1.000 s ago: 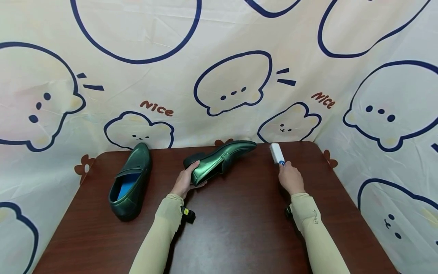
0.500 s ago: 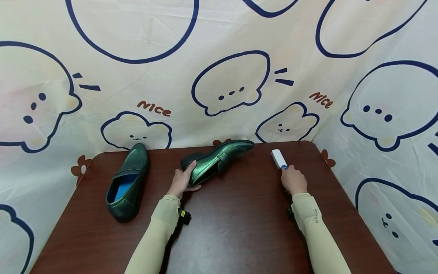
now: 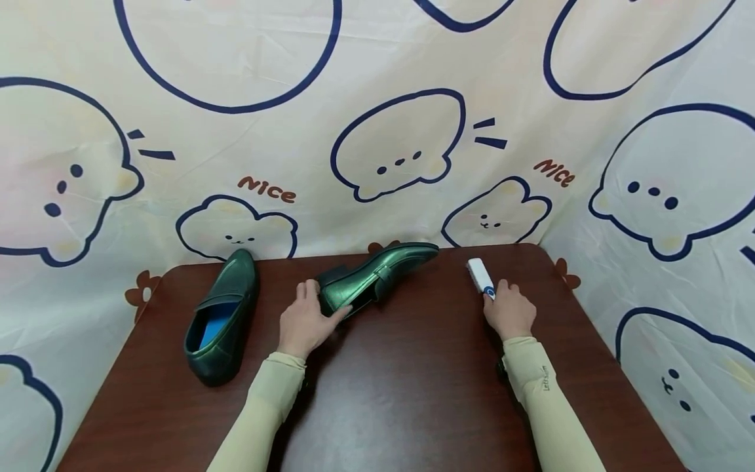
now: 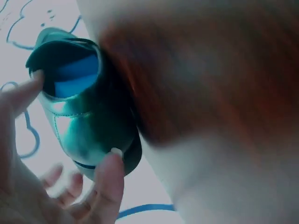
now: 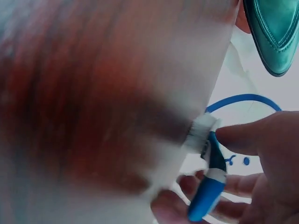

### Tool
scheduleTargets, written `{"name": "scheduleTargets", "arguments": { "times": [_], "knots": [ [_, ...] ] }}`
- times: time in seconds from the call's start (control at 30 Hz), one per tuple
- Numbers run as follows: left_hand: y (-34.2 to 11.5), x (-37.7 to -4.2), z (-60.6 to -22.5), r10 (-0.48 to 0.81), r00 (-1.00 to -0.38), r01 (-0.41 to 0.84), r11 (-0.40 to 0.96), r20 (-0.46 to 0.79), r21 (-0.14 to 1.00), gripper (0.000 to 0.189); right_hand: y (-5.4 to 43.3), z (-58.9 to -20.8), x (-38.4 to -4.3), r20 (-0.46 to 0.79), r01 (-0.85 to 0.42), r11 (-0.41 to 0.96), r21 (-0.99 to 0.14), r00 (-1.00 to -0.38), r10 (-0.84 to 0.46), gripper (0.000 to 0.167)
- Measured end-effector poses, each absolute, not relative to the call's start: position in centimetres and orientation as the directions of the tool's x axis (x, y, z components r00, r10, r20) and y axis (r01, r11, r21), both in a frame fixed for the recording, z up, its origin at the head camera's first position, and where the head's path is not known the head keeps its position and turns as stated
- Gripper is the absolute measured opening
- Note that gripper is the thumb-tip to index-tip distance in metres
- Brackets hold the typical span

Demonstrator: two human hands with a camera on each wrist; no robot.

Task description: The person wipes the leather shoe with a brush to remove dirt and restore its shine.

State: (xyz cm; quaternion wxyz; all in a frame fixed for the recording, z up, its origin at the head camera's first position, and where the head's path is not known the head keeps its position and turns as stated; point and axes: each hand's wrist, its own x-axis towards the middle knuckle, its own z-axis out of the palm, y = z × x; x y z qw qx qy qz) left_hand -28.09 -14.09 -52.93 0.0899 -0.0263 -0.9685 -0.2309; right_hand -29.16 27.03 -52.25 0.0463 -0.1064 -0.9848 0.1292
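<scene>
A green loafer lies tilted on its side near the table's back edge, toe to the right. My left hand is spread at its heel. In the left wrist view, the thumb is at the rim of the shoe opening and a fingertip is by the heel; firm contact is hard to tell. My right hand holds a brush with white bristles and a blue and white handle, bristle end pointing away. The second green loafer, with a blue insole, stands upright at left.
The brown wooden table runs up to a patterned cloth at the back and sides. Between the held brush and the loafer's toe lies a short stretch of tabletop.
My left hand has loosened its hold at the heel and turned palm down, fingers spreading. The loafer hardly moves. My right hand shifts slightly right with the brush.
</scene>
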Motion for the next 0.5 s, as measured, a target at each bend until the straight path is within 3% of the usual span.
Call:
{"name": "scheduleTargets", "arguments": {
  "times": [0.17, 0.3, 0.5],
  "knots": [
    [-13.0, -27.9, -52.9, 0.188, -0.925, 0.258, 0.948, 0.329, 0.184, 0.067, 25.3, -51.7, -29.3, 0.196, 0.134, 0.946, -0.294, -0.961, 0.197, 0.049],
    [-12.2, -27.9, -53.0, 0.284, -0.876, 0.321, 0.946, 0.39, 0.031, 0.044, 23.5, -51.7, -29.6, 0.243, 0.029, 0.938, -0.345, -0.963, 0.119, 0.05],
    [-11.4, -27.7, -53.4, 0.328, -0.829, 0.372, 0.928, 0.452, 0.008, 0.024, 20.7, -52.7, -30.3, 0.133, -0.146, 0.883, -0.446, -0.986, -0.096, 0.05]
  ]
}}
